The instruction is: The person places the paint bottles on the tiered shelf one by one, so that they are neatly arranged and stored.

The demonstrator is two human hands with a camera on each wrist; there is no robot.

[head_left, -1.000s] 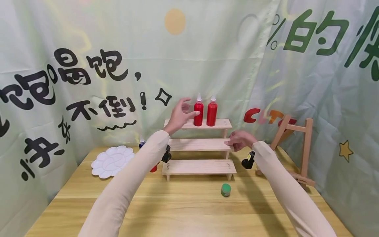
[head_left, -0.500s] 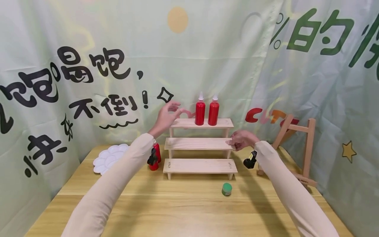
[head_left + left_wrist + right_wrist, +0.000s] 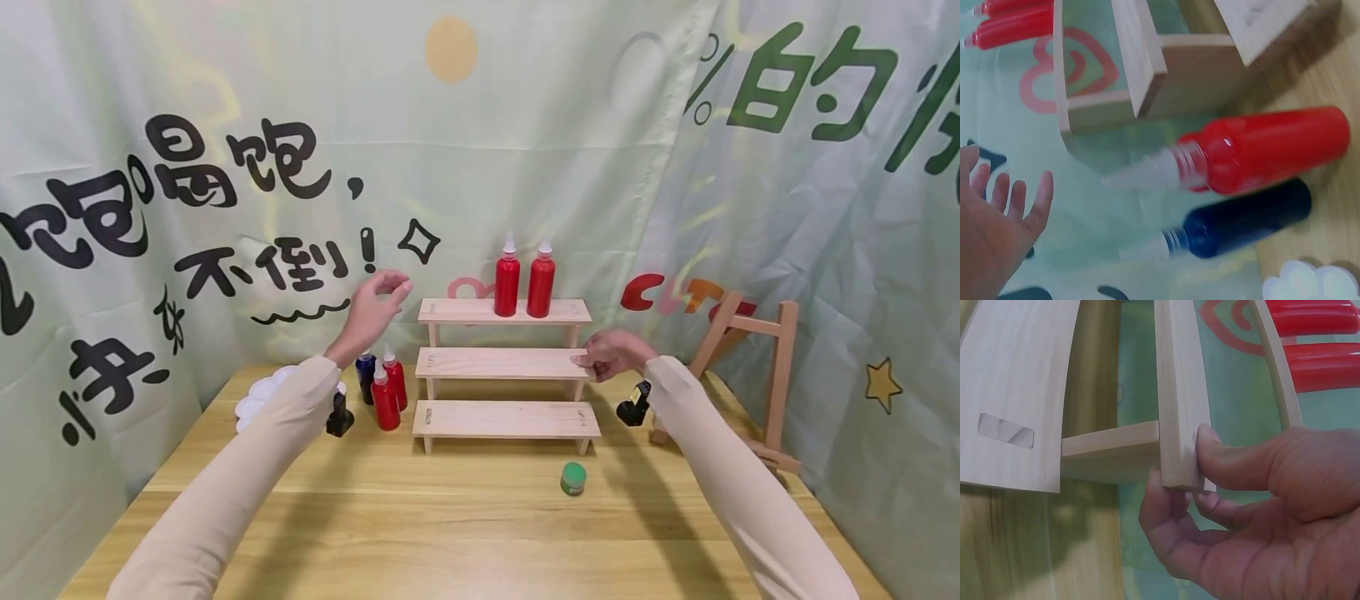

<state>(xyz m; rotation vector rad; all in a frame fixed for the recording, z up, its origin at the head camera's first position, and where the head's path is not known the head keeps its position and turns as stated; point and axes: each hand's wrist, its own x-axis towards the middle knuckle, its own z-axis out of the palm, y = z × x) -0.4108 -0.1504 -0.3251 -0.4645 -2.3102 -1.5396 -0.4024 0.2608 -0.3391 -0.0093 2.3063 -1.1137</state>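
A three-tier wooden display stand (image 3: 506, 419) stands on the table. My right hand (image 3: 613, 354) pinches the right end of its middle shelf (image 3: 1182, 394), thumb on top and fingers beneath. Two red squeeze bottles with white pointed caps (image 3: 522, 287) stand side by side on the top shelf (image 3: 461, 311). My left hand (image 3: 371, 312) is in the air left of the stand, fingers loosely bent and holding nothing. Below it on the table are two more red bottles (image 3: 386, 404) and a dark blue bottle (image 3: 1247, 219), all upright.
A white flower-shaped palette (image 3: 258, 396) lies at the left, partly behind my left sleeve. A small green-lidded jar (image 3: 573, 478) sits in front of the stand. To the right stands a wooden easel (image 3: 780, 383). A printed cloth (image 3: 525, 100) hangs behind the table.
My left hand has moved left and down, away from the red bottles on the top shelf, uncovering the bottles on the table. The right hand keeps its hold on the middle shelf.
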